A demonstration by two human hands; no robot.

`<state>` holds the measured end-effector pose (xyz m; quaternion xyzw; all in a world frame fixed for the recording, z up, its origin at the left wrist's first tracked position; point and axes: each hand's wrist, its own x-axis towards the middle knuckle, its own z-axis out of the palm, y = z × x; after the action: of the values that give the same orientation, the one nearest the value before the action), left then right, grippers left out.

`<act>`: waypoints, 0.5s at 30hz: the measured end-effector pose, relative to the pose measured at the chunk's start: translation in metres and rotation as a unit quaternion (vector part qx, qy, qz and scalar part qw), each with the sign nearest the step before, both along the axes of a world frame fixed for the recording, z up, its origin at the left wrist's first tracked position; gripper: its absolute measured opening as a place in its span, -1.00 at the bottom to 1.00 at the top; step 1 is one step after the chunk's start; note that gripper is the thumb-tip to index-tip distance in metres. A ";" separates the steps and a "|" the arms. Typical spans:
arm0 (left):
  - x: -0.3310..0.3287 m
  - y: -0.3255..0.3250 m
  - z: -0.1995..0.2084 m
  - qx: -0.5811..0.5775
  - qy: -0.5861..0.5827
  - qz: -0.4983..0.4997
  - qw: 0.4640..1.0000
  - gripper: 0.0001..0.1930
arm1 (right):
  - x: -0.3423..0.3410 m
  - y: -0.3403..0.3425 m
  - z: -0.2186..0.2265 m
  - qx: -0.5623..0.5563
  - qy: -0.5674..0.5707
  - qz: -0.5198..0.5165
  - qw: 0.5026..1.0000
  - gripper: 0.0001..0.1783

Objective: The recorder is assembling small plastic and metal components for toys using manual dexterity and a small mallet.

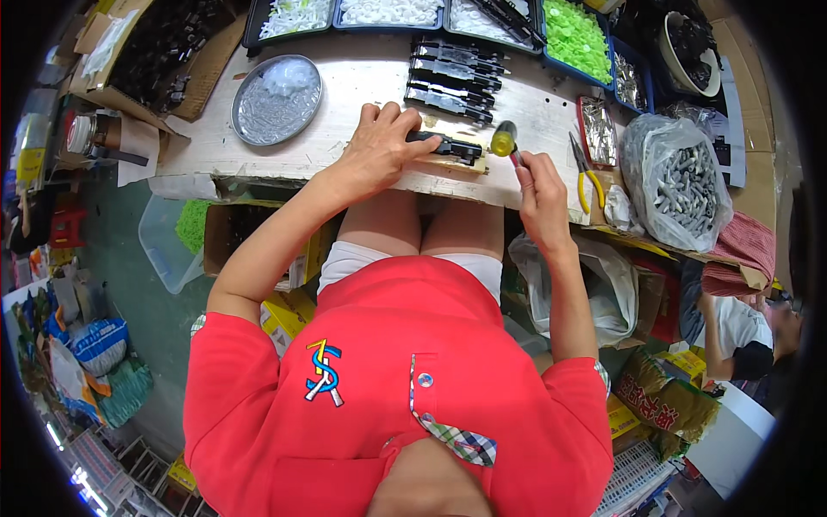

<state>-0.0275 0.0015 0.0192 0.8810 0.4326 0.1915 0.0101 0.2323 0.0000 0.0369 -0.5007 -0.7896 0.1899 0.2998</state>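
My left hand (pixel 379 146) presses on a black plastic part (pixel 457 148) at the table's front edge, its fingers bent around the part's left end. The part lies on a pale, wood-coloured block (pixel 469 164). My right hand (pixel 541 194) grips the handle of a small hammer (pixel 504 140), whose head has a yellow face. The hammer head hangs just right of the black part, and whether they touch I cannot tell. Behind my left hand, several similar black parts with shiny metal strips (pixel 452 82) lie in a row.
A round metal dish (pixel 276 129) stands at left. Blue trays of white pieces (pixel 392 26) and green pieces (pixel 577 39) line the back. Yellow-handled pliers (pixel 587 177) and a plastic bag of grey parts (pixel 685 185) lie at right. A cardboard box (pixel 220 73) stands back left.
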 end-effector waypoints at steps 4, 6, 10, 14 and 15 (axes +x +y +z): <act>-0.001 -0.001 0.007 -0.024 0.051 0.006 0.998 -0.44 | -0.018 -0.005 0.011 -0.066 -0.016 0.085 0.994 -0.84; 0.000 0.000 0.009 -0.025 0.060 0.003 0.998 -0.42 | -0.024 -0.006 0.004 -0.032 -0.100 0.081 0.991 -0.88; -0.002 0.003 0.012 -0.046 0.091 -0.008 0.995 -0.41 | -0.030 -0.003 0.022 -0.032 -0.186 0.084 0.978 -0.91; -0.003 0.007 0.016 -0.062 0.108 -0.025 0.992 -0.43 | -0.037 -0.004 0.049 0.045 -0.074 0.043 0.995 -0.91; -0.004 0.006 0.016 -0.064 0.108 -0.022 0.992 -0.43 | -0.039 -0.005 0.052 0.061 -0.041 0.034 0.997 -0.92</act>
<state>-0.0318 0.0071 0.0349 0.9032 0.4234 0.0666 0.0241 0.1935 -0.0054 0.0890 -0.4617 -0.8277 0.1308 0.2909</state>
